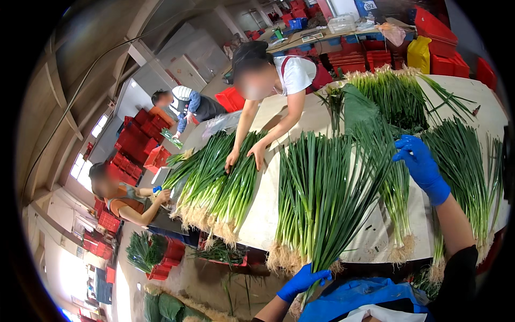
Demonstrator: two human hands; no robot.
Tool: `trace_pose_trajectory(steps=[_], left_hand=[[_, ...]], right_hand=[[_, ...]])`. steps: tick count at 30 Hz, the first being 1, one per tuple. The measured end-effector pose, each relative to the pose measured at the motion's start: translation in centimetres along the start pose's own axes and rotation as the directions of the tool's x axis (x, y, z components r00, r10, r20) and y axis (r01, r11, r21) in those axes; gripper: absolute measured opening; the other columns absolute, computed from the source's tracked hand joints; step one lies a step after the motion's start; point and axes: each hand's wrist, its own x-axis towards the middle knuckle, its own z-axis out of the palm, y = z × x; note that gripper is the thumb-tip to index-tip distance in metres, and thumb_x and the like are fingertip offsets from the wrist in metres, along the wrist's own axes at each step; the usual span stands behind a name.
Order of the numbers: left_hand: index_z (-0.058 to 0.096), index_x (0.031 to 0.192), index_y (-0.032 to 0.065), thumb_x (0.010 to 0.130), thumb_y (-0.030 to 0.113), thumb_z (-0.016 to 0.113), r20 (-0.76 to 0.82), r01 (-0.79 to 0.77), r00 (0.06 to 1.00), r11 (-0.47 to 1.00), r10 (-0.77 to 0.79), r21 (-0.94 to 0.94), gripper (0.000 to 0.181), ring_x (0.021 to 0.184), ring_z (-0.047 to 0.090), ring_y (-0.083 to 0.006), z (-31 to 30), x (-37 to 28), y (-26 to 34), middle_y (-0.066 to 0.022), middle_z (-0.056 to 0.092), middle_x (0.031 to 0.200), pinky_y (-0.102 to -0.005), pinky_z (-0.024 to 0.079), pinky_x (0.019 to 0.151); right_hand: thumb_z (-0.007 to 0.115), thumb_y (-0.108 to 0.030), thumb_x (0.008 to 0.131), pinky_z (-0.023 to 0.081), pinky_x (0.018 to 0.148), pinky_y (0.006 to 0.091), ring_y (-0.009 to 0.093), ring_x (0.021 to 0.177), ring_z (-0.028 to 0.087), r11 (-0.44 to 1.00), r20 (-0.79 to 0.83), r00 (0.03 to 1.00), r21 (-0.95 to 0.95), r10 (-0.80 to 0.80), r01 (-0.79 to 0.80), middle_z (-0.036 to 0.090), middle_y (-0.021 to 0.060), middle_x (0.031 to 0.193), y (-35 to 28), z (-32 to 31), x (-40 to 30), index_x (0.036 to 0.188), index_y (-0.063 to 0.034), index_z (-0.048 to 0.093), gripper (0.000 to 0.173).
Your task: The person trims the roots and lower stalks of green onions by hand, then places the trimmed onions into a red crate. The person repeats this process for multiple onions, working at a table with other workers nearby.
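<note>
My left hand, in a blue glove, is closed around the lower stalks of a bunch of green garlic or similar leafy stalks, just above its roots. The bunch leans up and right over the table's near edge. My right hand, in a blue glove with bent fingers, is raised beside the leaf tips; no stalk shows clearly in it. A large pile of the same stalks lies left of the held bunch. Smaller bundles lie beneath and beside my right hand, a narrow one and a wide one.
Across the pale table, a person in a white shirt has both hands on another pile. Two more people work at the left. More stalks and green cloth lie at the far side. Red crates stand on the floor.
</note>
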Motion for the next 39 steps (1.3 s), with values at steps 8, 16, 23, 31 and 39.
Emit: trace_pose_trajectory(steps=[8, 16, 23, 31, 39], left_hand=[[0.04, 0.135, 0.0003, 0.089, 0.028, 0.059, -0.007, -0.113, 0.993, 0.946, 0.117, -0.304, 0.057, 0.068, 0.055, -0.0109, -0.6, -1.5, 4.9, -0.0055, 0.059, 0.081, -0.0237, 0.048, 0.063], [0.02, 0.145, 0.0074, 0.091, 0.036, 0.056, 0.006, -0.414, 0.84, 0.649, 0.542, -0.638, 0.071, 0.06, 0.049, -0.0084, 0.0, 3.1, 14.9, 0.0005, 0.053, 0.074, -0.0248, 0.04, 0.058], [0.03, 0.144, 0.0141, 0.096, 0.031, 0.049, 0.155, -0.076, 0.867, 0.432, 0.474, -0.899, 0.054, 0.066, 0.052, -0.0086, 2.4, 9.5, 11.8, -0.0014, 0.057, 0.084, -0.0231, 0.045, 0.064], [0.037, 0.138, 0.0062, 0.093, 0.038, 0.051, 0.039, -0.201, 0.951, 0.709, 0.306, -0.676, 0.057, 0.08, 0.06, -0.0173, 2.9, 9.5, 10.6, -0.0078, 0.061, 0.099, -0.0292, 0.052, 0.076], [0.044, 0.128, 0.0001, 0.086, 0.014, 0.065, -0.2, 0.019, 0.966, 0.815, -0.165, -0.579, 0.049, 0.101, 0.058, -0.0238, 0.3, 10.1, 0.8, -0.0118, 0.057, 0.112, -0.0336, 0.052, 0.078]], right_hand=[[0.065, -0.021, 0.085, 0.048, 0.078, 0.0318, 0.019, 0.085, 0.063, 0.871, 0.355, 0.798, -0.117, 0.486, -0.478, 0.065, 0.0111, 0.089, 0.5, -1.3, -5.5, 0.102, -0.0052, 0.062, 0.024], [0.068, -0.033, 0.084, 0.042, 0.096, 0.035, 0.025, 0.114, 0.052, 0.842, 0.788, 0.52, 0.005, 0.329, -0.54, 0.051, 0.0184, 0.126, -0.6, 10.3, -11.5, 0.132, -0.0041, 0.044, 0.061], [0.066, -0.022, 0.086, 0.035, 0.104, 0.0341, 0.022, 0.118, 0.05, 0.084, 0.974, 0.225, 0.221, 0.033, -0.972, 0.051, 0.0141, 0.129, -1.5, 14.4, -14.8, 0.135, 0.0016, 0.039, 0.061], [0.066, -0.02, 0.085, 0.041, 0.098, 0.0341, 0.021, 0.11, 0.055, 0.382, 0.924, 0.321, 0.227, 0.206, -0.896, 0.057, 0.0145, 0.121, -3.2, 13.8, -15.4, 0.131, 0.003, 0.043, 0.056], [0.056, -0.075, 0.071, 0.044, 0.09, 0.0399, 0.036, 0.109, 0.055, 0.596, 0.691, 0.186, -0.417, 0.698, -0.686, 0.053, 0.0338, 0.116, 1.5, 16.4, -16.4, 0.117, 0.0163, 0.048, 0.102]])
